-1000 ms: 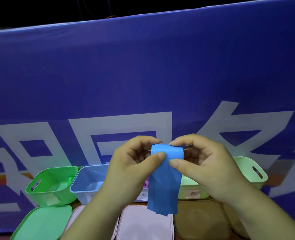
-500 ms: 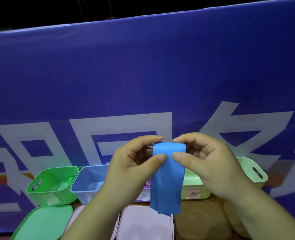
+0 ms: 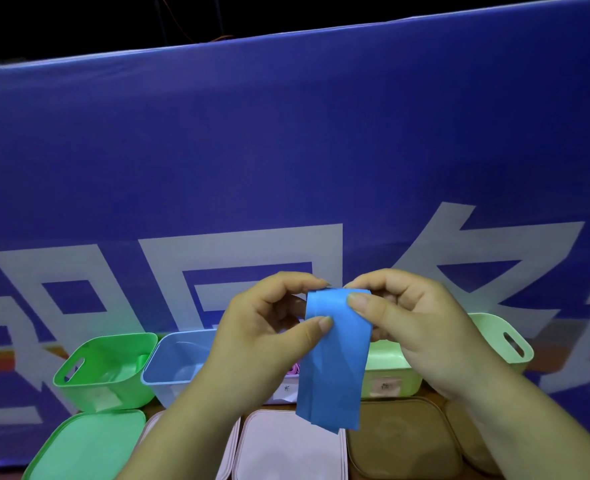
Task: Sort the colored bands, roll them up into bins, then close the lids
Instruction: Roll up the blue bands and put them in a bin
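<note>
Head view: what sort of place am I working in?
Probably a staged sorting station, perhaps a recording or event booth: a large blue printed banner behind, a green bin and a blue bin open in a row, a green lid laid flat in front.

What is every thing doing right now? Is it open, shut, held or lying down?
blue band: in both hands, top curled over, tail hanging.
left hand: pinches the band.
right hand: pinches the band.
green bin: open.
blue bin: open.
light green bin: open.
green lid: off, lying flat.
pink lid: off, lying flat.
brown lid: off, lying flat.
</note>
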Motion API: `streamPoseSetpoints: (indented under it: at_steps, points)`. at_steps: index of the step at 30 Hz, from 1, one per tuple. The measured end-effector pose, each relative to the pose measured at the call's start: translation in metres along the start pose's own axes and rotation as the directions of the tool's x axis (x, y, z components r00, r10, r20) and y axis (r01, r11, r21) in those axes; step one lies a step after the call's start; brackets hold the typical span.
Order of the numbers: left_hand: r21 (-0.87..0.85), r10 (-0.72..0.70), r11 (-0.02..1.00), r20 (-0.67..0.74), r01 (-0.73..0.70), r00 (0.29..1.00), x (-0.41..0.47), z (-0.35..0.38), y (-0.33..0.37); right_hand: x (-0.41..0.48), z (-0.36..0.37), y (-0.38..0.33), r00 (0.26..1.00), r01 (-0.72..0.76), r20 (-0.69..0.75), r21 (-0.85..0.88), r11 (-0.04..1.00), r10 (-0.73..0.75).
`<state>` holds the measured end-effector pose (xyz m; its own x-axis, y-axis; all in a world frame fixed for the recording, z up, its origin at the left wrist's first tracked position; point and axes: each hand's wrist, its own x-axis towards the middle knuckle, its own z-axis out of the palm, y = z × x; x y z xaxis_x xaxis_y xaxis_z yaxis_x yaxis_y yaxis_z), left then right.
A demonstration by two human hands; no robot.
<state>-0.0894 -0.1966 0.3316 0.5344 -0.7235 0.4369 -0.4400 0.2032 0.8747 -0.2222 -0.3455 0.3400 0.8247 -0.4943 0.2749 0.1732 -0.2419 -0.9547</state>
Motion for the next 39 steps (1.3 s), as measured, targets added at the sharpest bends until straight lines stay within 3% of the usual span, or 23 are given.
streamPoseSetpoints:
  at_steps: [23, 39]
  points:
    - [-0.068, -0.064, 0.996, -0.037, 0.061, 0.997, 0.0012, 0.0036, 0.0036, -0.0025, -0.0012, 0.0058, 0.992, 0.126, 0.035, -0.099, 0.987, -0.123]
    - [0.014, -0.023, 1.0, 0.019, 0.022, 1.0, 0.0031, 0.0038, -0.0038, 0.0031, -0.0062, 0.0059, 0.999, 0.027, 0.022, -0.055, 0.998, -0.025]
